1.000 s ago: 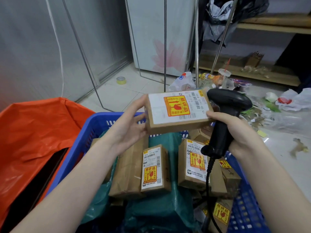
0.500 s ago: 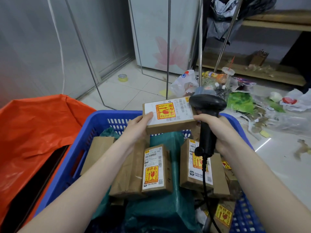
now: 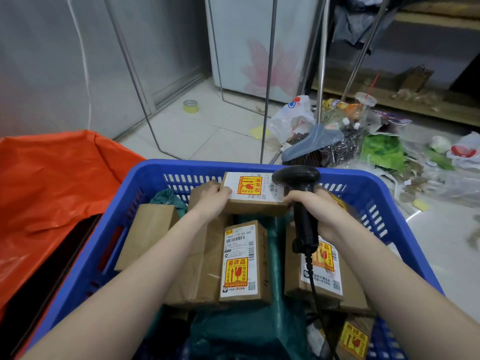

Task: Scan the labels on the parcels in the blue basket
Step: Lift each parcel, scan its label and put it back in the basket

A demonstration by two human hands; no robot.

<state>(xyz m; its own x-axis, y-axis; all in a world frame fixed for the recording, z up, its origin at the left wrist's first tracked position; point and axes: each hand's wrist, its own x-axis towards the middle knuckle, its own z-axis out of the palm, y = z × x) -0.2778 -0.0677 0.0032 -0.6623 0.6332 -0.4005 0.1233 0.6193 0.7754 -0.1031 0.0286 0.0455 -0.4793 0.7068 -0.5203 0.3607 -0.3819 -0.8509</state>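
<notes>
Holding a small cardboard parcel (image 3: 253, 196) label-up at the far end of the blue basket (image 3: 109, 245): left hand (image 3: 211, 200) clasps its left end, right hand (image 3: 315, 211) touches its right end while clenched on the black scanner (image 3: 301, 201) (cable trails down). More labelled parcels (image 3: 244, 263) lie below on teal bags (image 3: 249, 331). Orange sack (image 3: 52, 183) sits left; litter (image 3: 363, 136) covers the floor beyond.

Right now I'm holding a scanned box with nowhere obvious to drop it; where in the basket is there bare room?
The clearest patch is the green bag near you, below the middle labelled box and right-hand box. A narrow strip runs between those two. The left side and far end are crowded with boxes, and both hands fill the far end.
</notes>
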